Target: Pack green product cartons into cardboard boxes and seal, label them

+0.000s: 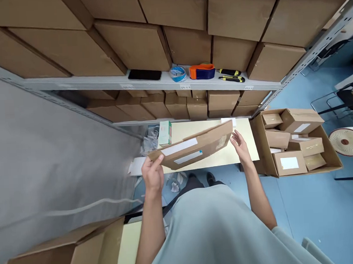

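Note:
A flat brown cardboard box [209, 143] is held tilted above the pale table, its right end higher. On its side are two white labels and a strip of clear tape. My left hand [153, 174] grips the box's lower left corner, thumb on the near side. At the box's right end, my right hand [240, 147] has its fingers apart beside the edge; whether the fingertips touch the cardboard I cannot tell.
The pale table [245, 144] holds a green-and-white carton [164, 132]. Shelves of brown boxes [133, 43] rise behind, with a phone [144, 74], an orange-and-blue tape dispenser [202, 71] and yellow-black cutters [231, 79]. A large carton [262, 155] of boxes stands right, near a fan [347, 142].

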Demonstrator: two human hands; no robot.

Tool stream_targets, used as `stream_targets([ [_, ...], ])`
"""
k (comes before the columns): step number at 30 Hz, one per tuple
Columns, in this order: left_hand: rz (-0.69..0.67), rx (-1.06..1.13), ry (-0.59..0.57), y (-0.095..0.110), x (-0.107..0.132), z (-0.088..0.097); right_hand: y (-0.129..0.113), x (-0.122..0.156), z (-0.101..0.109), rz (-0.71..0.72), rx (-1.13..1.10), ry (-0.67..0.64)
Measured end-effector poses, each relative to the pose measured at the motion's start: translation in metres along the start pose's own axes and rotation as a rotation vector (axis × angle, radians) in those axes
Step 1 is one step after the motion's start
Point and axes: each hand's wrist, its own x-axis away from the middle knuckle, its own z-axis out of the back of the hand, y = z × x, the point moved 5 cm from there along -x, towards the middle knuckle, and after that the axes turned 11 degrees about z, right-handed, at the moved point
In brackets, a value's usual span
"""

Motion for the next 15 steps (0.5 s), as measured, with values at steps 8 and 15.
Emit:
stream_targets([
  [8,0.035,-0.217,-0.188,-0.041,-0.092,-0.017,0.009,-0.002,-0.038,-0.073,0.025,0.106],
  [15,0.192,-0.388,-0.34,-0.068,-0.105,-0.026,0.013,0.005,-0.082,-0.171,0.1,0.025],
])
